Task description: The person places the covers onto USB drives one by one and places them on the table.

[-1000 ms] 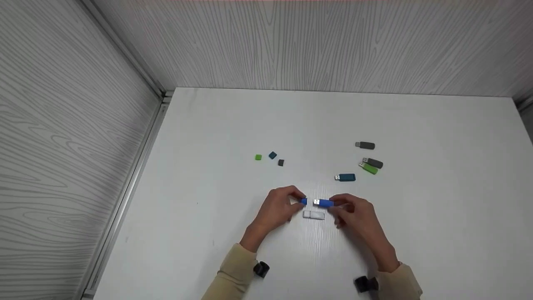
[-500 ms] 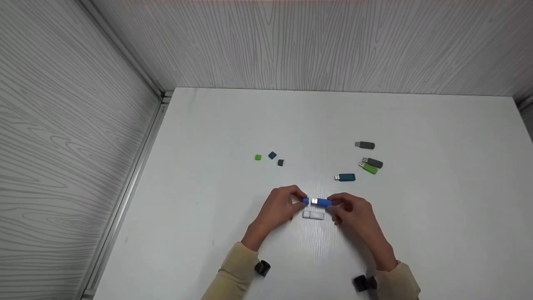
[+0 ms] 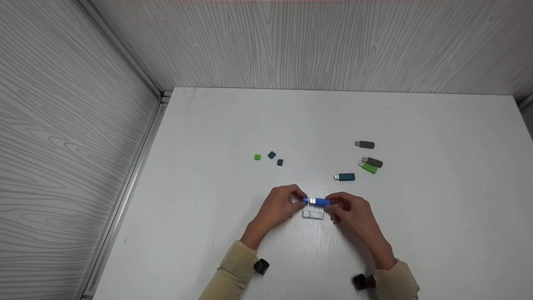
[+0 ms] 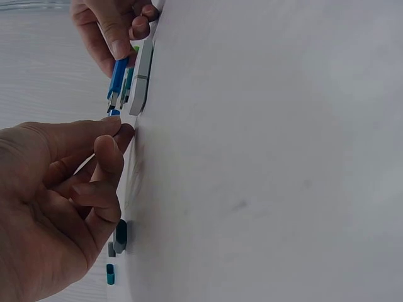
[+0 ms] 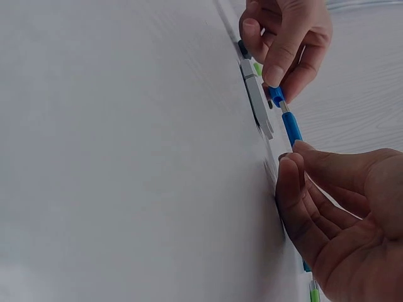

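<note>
A booth-like workspace: grey wood-grain panels (image 3: 316, 46) border a white table (image 3: 310, 125).

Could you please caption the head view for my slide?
Left hand pinches a blue cap; right hand holds a blue USB stick.

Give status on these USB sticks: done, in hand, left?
Looks done: white stick lies closed, apparently capped.
In hand: left hand pinches blue cap, right hand blue stick; connector visible between them.
Likely left: teal stick, green stick and two grey sticks, all uncapped; teal cap, green cap and dark grey cap lie loose.
</note>
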`<state>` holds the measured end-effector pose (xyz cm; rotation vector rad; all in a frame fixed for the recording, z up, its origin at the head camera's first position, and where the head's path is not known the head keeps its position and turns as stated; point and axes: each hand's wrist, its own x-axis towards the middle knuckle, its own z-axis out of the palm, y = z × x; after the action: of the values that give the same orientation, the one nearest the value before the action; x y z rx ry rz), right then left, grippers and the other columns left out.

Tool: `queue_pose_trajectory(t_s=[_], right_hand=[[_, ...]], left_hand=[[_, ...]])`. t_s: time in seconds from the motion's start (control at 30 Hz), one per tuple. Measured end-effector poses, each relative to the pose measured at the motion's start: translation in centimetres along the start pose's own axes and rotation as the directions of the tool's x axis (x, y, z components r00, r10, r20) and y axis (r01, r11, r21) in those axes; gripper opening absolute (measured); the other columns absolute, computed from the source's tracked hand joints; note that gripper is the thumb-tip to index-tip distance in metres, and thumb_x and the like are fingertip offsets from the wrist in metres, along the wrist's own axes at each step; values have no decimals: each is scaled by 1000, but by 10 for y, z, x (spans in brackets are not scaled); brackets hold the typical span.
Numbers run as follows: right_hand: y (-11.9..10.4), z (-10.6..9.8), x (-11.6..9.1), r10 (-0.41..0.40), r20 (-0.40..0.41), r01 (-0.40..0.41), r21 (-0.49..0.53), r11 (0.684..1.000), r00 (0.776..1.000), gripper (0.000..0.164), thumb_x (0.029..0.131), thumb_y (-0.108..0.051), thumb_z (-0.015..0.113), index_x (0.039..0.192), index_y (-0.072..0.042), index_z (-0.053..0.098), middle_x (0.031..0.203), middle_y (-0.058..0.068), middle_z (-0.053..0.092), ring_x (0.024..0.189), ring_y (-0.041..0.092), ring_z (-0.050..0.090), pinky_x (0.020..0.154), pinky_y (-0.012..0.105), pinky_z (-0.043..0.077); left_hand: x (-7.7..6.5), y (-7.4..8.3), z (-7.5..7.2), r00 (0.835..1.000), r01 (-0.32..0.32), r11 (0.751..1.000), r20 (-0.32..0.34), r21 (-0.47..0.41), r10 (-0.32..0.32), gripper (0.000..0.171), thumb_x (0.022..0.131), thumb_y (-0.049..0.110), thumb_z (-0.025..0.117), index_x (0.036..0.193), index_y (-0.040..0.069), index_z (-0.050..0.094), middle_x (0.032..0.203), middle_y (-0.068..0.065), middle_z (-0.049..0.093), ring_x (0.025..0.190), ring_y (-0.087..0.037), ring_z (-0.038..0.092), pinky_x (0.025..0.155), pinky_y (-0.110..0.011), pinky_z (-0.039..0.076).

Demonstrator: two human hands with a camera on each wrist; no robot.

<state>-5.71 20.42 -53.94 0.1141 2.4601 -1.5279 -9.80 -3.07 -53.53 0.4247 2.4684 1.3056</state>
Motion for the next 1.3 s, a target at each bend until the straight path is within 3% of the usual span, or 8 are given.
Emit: queue_pose_trajectory(t_s=[0.23,0.83,1.3], right_hand=[[0,2,-1,-2,1,2,-4,1000,1000,27,98,-13,75,124,-9,73,100,11,75,72,18,66,68,20,56],[0,3,0,-12,15,12,-4,1000,1000,27,98,-12,74,125,-9,73,99,11,74,73,19,65,70,20,56],[2,4,2,-19,16,19,-22,1000,1000,27,98,-13,75,124,-9,74,100,11,75,76,19,63,67,19,54]], left_hand=[[0,1,0,1000,12,1000,-2,6,-12,19,95,10,76,114,16,77,111,1,80,83,-7,55,74,-21,44],[-3,-3,1,1000,6,999,20,-38,-5,19,97,11,75,115,15,76,111,0,79,75,-5,54,65,-18,44],[-4,-4,-1,1000,-19,1000,20,-17,19,18,98,14,75,116,14,76,110,-1,79,77,-5,51,69,-19,42]])
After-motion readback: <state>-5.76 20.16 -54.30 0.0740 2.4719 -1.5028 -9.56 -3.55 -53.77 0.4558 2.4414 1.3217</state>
